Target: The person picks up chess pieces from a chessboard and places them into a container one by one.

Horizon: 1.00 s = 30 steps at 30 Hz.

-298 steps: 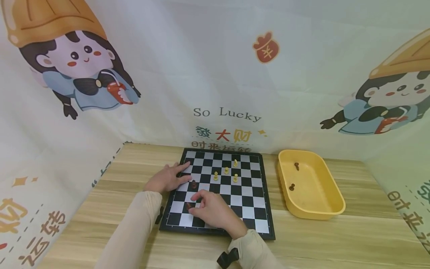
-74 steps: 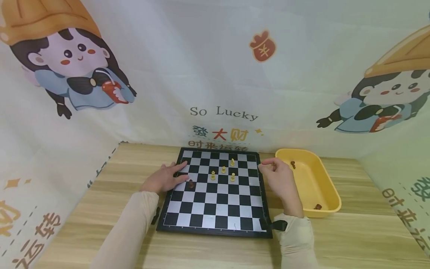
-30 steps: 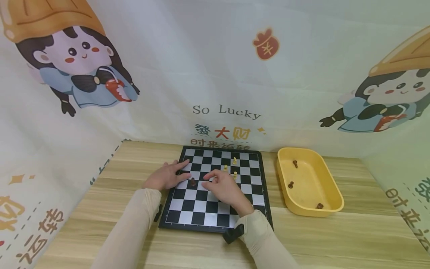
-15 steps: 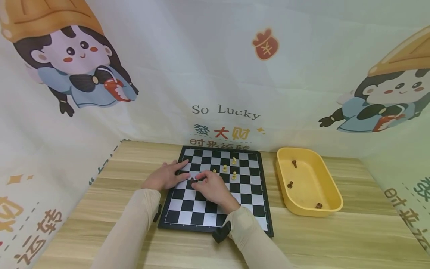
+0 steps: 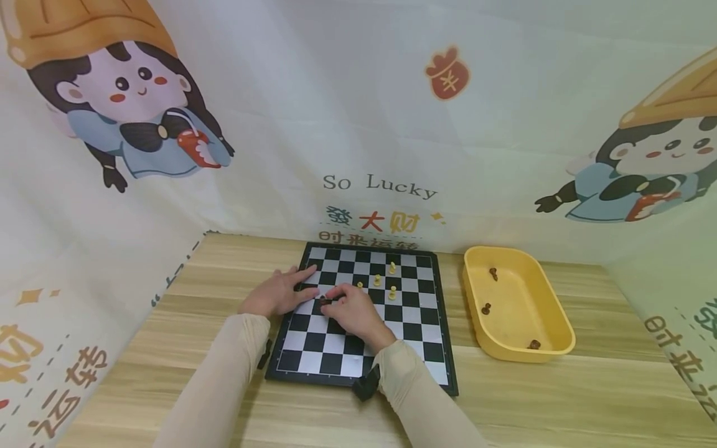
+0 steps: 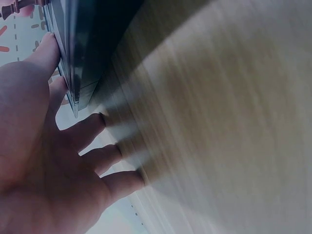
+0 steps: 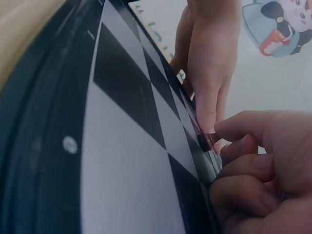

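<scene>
On the black-and-white chessboard (image 5: 313,342) stands a dark brown chess piece (image 5: 324,302), near the left edge; the fingers partly hide it. My right hand (image 5: 356,313) pinches this piece between thumb and index finger, and its other fingers are curled in the right wrist view. Spread out at the board's left edge, my left hand (image 5: 276,295) lies with thumb and index finger on the board. In the left wrist view the remaining fingers (image 6: 92,131) reach down beside the board to the table. The brown piece (image 6: 22,6) shows in that view's top corner.
Cream chess pieces (image 5: 393,268) stand on the far half of the board, one (image 5: 360,285) partly behind my right hand. To the right, a yellow tray (image 5: 515,308) holds three brown pieces. A printed cloth (image 5: 336,137) hangs behind the wooden table (image 5: 224,261).
My right hand set off from the near-left squares, released a brown piece into the tray, then came back left and took hold of the remaining brown piece. My left hand stays put.
</scene>
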Motion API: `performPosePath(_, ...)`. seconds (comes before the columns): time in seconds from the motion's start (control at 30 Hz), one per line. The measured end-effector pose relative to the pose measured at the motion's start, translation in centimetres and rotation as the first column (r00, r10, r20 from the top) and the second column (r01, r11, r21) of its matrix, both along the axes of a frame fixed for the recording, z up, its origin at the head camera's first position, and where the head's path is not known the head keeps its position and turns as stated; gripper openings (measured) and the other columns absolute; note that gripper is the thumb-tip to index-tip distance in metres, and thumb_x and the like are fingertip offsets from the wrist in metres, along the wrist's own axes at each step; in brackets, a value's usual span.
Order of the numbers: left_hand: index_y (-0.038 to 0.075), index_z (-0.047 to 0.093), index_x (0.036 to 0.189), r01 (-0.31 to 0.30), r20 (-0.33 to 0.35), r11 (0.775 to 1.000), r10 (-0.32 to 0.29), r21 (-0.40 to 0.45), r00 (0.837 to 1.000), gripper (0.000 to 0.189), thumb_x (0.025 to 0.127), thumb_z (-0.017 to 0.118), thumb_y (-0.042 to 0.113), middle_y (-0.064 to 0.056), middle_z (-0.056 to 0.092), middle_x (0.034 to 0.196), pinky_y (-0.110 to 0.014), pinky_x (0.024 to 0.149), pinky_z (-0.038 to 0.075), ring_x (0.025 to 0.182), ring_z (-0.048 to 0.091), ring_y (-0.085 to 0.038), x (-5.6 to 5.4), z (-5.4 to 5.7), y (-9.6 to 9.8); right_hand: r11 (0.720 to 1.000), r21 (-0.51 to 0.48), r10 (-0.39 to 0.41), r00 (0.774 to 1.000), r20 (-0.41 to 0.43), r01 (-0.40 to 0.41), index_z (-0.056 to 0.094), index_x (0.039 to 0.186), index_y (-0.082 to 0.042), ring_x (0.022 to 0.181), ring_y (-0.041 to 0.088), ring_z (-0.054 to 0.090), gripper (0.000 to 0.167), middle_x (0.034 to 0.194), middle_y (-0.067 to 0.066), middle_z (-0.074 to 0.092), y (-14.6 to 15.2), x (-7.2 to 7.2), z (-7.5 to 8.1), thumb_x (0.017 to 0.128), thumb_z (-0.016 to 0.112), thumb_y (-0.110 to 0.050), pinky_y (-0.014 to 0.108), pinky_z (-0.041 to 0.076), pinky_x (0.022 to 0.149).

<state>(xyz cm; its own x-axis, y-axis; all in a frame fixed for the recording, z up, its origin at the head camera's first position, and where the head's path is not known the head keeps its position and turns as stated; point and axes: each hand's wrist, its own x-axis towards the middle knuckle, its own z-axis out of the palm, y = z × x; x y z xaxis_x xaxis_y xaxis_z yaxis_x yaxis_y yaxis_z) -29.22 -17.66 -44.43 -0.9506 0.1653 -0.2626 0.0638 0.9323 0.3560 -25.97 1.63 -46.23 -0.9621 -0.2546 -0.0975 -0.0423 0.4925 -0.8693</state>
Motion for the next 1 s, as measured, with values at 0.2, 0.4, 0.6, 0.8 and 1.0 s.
performPosePath(0.2, 0.036, 0.029, 0.161, 0.004, -0.004, 1.000, -0.004, 0.003, 1.000, 0.066, 0.102, 0.048, 0.060, -0.020, 0.023, 0.169, -0.072, 0.118, 0.028, 0.154, 0.014, -0.054, -0.09, -0.08, 0.05, 0.999, 0.018, 0.030, 0.999, -0.017, -0.030, 0.071, 0.111, -0.010, 0.055, 0.009, 0.048, 0.026, 0.064, -0.006, 0.055, 0.03, 0.01, -0.09, 0.088, 0.076, -0.020, 0.022, 0.038, 0.052)
performPosePath(0.4, 0.035, 0.029, 0.161, 0.001, -0.005, 1.000, -0.001, 0.005, 1.000, 0.066, 0.102, 0.048, 0.059, -0.021, 0.023, 0.169, -0.072, 0.118, 0.029, 0.154, 0.014, -0.055, -0.01, -0.03, 0.02, 0.999, 0.016, 0.044, 0.999, -0.023, -0.044, 0.072, 0.110, -0.009, 0.054, 0.008, 0.052, 0.023, 0.063, -0.005, 0.060, -0.12, -0.03, -0.18, 0.089, 0.075, -0.017, 0.021, 0.040, 0.051)
performPosePath(0.6, 0.036, 0.029, 0.161, 0.002, -0.006, 1.000, -0.002, 0.000, 1.000, 0.066, 0.102, 0.047, 0.060, -0.021, 0.023, 0.169, -0.072, 0.117, 0.029, 0.154, 0.015, -0.054, -0.02, -0.04, -0.05, 0.999, 0.035, 0.041, 0.999, -0.019, -0.041, 0.073, 0.110, -0.009, 0.055, 0.008, 0.055, 0.022, 0.063, -0.004, 0.062, -0.27, -0.28, -0.21, 0.089, 0.074, -0.014, 0.020, 0.040, 0.050)
performPosePath(0.8, 0.035, 0.028, 0.161, 0.010, -0.011, 1.000, -0.010, 0.001, 1.000, 0.066, 0.103, 0.047, 0.060, -0.022, 0.023, 0.168, -0.073, 0.117, 0.028, 0.154, 0.014, -0.055, -0.08, -0.13, -0.10, 0.998, 0.055, 0.026, 1.000, -0.018, -0.025, 0.072, 0.107, -0.010, 0.056, 0.008, 0.057, 0.019, 0.064, -0.004, 0.062, -0.45, -0.23, 0.05, 0.088, 0.074, -0.012, 0.020, 0.041, 0.050)
performPosePath(1.0, 0.035, 0.028, 0.162, 0.019, -0.016, 1.000, -0.019, 0.003, 1.000, 0.067, 0.102, 0.047, 0.060, -0.022, 0.023, 0.168, -0.072, 0.118, 0.028, 0.153, 0.014, -0.056, -0.11, -0.24, -0.07, 0.998, 0.064, 0.006, 1.000, -0.006, -0.006, 0.072, 0.105, -0.011, 0.056, 0.008, 0.058, 0.016, 0.062, -0.004, 0.060, -0.57, -0.06, 0.28, 0.089, 0.074, -0.011, 0.021, 0.041, 0.053)
